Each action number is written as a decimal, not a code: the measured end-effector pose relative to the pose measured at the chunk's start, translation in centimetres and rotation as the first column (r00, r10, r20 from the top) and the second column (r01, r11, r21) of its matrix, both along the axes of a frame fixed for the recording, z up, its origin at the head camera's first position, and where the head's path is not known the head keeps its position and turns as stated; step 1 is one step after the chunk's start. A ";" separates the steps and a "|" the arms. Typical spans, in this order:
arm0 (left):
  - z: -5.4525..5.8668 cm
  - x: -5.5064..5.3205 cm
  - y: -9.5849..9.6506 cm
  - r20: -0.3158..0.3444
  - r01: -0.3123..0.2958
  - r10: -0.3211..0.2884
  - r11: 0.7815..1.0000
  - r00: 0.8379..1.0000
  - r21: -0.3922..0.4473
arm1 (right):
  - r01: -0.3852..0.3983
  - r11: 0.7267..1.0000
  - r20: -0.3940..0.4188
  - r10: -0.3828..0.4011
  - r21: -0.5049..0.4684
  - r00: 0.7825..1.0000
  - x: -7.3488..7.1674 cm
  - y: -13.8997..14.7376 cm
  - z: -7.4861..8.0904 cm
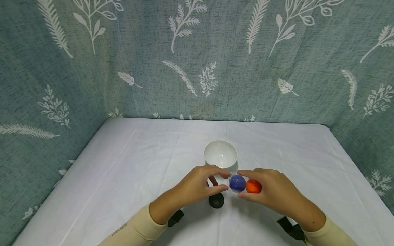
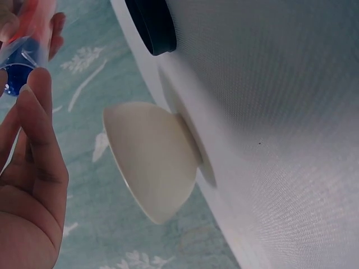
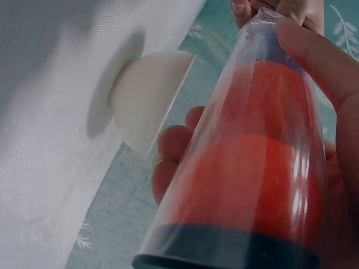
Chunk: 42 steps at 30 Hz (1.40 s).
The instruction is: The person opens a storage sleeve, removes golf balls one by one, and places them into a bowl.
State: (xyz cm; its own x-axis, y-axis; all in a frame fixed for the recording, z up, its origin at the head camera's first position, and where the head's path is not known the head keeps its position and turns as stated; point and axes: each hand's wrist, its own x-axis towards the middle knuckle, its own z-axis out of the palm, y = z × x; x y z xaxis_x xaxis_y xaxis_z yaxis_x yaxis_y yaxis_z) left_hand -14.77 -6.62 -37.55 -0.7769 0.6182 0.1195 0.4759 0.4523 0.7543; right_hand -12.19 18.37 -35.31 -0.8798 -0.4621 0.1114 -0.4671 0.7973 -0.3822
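Note:
My right hand (image 1: 271, 188) grips a clear plastic tube (image 3: 199, 185) of balls, its fingers wrapped round the side. An orange-red ball (image 1: 253, 186) shows inside, with a blue ball (image 1: 237, 183) at the end toward my left hand (image 1: 197, 184). In the right wrist view, a dark cap (image 3: 224, 246) closes the near end. My left thumb and fingertips pinch at the blue-ball end, as the left wrist view shows beside the blue ball (image 2: 19, 78). Under the left hand, a round black lid (image 1: 216, 201) lies on the table.
Just beyond the hands stands a white bowl (image 1: 220, 153), upright on the table. The white cloth (image 1: 138, 177) covers the tabletop. Green leaf-patterned curtains (image 1: 147, 61) hang along the back and sides. Black straps (image 1: 290, 229) sit at the wrists.

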 end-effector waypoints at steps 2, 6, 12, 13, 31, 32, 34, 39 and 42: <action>0.0 0.0 0.0 -0.006 0.000 0.000 1.000 1.000 -0.006 | 0.006 1.000 -0.008 -0.006 0.011 1.000 0.1 -0.1 0.0; 0.0 0.0 0.0 -0.015 0.002 -0.003 1.000 1.000 -0.012 | 0.018 0.999 -0.017 -0.017 0.038 1.000 0.2 -0.2 0.2; -0.1 0.0 0.0 -0.025 0.013 -0.013 1.000 1.000 -0.007 | 0.012 0.998 -0.082 -0.007 0.060 0.997 0.5 -0.2 0.3; -0.2 0.0 0.0 -0.023 0.015 -0.015 1.000 1.000 -0.005 | 0.006 0.998 -0.101 0.000 0.064 0.995 0.5 -0.2 0.3; -0.4 -0.1 0.2 0.025 0.011 -0.011 1.000 1.000 -0.006 | 0.025 0.985 -0.297 0.028 0.171 0.954 0.6 -0.2 0.2; -0.4 -0.1 0.2 0.030 0.011 -0.011 1.000 0.999 -0.006 | 0.031 0.983 -0.306 0.026 0.180 0.952 0.6 -0.2 0.2; -0.4 -0.1 0.2 0.035 0.012 -0.012 1.000 0.999 -0.005 | 0.042 0.981 -0.313 0.020 0.190 0.949 0.6 -0.2 0.2; -0.4 -0.1 0.2 0.018 0.005 -0.004 1.000 1.000 -0.006 | 0.048 0.980 -0.312 0.015 0.193 0.950 0.6 -0.3 0.2; -0.5 0.0 0.3 0.016 -0.014 0.014 1.000 1.000 -0.004 | 0.032 0.983 -0.321 0.028 0.181 0.947 0.7 -0.3 0.1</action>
State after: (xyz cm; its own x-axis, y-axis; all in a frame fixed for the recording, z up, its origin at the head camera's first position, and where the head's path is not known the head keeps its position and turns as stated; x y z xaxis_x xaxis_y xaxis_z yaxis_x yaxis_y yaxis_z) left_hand -14.79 -6.34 -38.02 -0.7871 0.6079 0.1046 0.4575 0.4616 0.7600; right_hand -11.54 18.04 -35.19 -0.8121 -0.4992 0.3021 -0.5390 0.8401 -0.0607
